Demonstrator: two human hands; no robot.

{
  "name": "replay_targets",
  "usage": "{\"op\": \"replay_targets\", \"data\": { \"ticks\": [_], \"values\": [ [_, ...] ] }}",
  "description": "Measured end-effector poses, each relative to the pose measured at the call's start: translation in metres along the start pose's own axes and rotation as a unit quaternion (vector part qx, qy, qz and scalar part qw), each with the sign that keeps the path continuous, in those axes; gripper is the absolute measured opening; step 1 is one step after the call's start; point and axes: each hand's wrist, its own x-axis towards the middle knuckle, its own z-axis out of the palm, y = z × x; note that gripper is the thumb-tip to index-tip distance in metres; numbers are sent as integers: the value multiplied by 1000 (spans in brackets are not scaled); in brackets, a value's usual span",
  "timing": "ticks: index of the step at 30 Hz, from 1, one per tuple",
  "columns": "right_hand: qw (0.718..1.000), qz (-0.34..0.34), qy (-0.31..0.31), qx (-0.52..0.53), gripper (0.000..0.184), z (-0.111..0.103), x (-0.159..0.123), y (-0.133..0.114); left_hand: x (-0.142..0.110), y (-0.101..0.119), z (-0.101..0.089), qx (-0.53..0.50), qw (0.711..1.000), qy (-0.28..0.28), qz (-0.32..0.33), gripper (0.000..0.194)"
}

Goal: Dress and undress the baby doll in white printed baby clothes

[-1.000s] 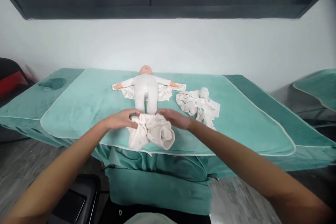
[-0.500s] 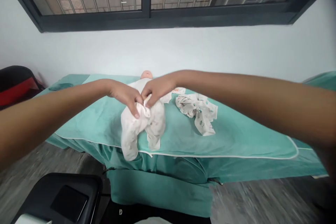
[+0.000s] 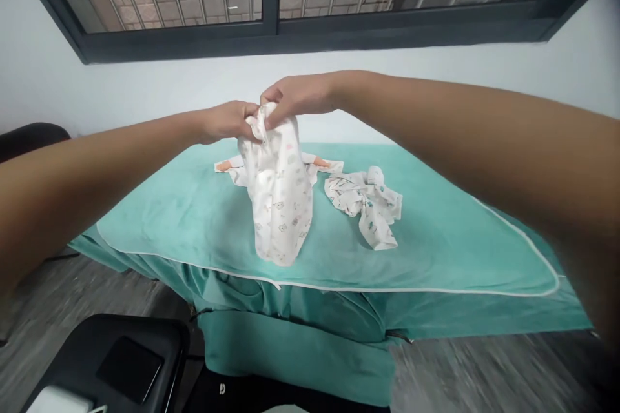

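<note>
White baby pants [image 3: 283,206] with a small print hang from both hands above the padded table. My left hand [image 3: 231,122] pinches one side of their gathered top edge between thumb and fingers. Close beside it, my right hand [image 3: 290,98] is closed on the same edge. Behind the pants lies a baby doll; its outstretched hand [image 3: 223,166] shows at the left and its other hand [image 3: 321,162] at the right, both at white sleeves. The pants and my hands hide the doll's head and body.
A crumpled printed baby garment [image 3: 361,197] lies on the green mat [image 3: 450,245] to the right, with a small white rounded thing [image 3: 375,175] at its top. A black chair [image 3: 87,342] carrying a dark phone-like slab [image 3: 130,368] stands at lower left. The window frame [image 3: 310,34] runs behind the table.
Both hands have risen, lifting the pants up from the mat. The pants now hang lengthwise, and the doll's hands have come into view on either side.
</note>
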Motion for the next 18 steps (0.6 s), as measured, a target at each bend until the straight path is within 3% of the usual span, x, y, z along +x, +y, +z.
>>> {"op": "replay_targets", "data": {
  "ticks": [2,4,6,8,10,11,13,14,16,18],
  "values": [
    [996,-11,94,2,48,-11,9,17,4,-6,-14,50,998,36,-31,34],
    [991,-16,134,13,53,-14,11,14,9,-12,-30,102,993,28,-59,33],
    [998,6,63,1,43,-10,9,-8,15,-14,-41,144,988,13,-61,34],
    [997,33,-58,-36,28,-4,10,-37,21,-13,-49,172,984,25,-38,38],
    [994,20,-84,-67,28,-1,15,-57,22,-9,-56,191,980,48,-9,42],
    [994,13,-75,-82,41,-2,20,-60,20,-7,-59,202,978,56,-3,45],
    [992,19,-46,-113,71,-10,31,-51,12,-5,-68,234,970,63,-13,61],
    [992,29,-31,-121,77,-15,36,-40,7,-6,-72,252,965,67,-27,72],
    [992,37,0,-118,75,-24,43,-17,-4,-11,-79,273,957,82,-57,86],
    [994,31,14,-100,62,-29,42,1,-12,-21,-84,243,961,111,-68,78]
  ]
}}
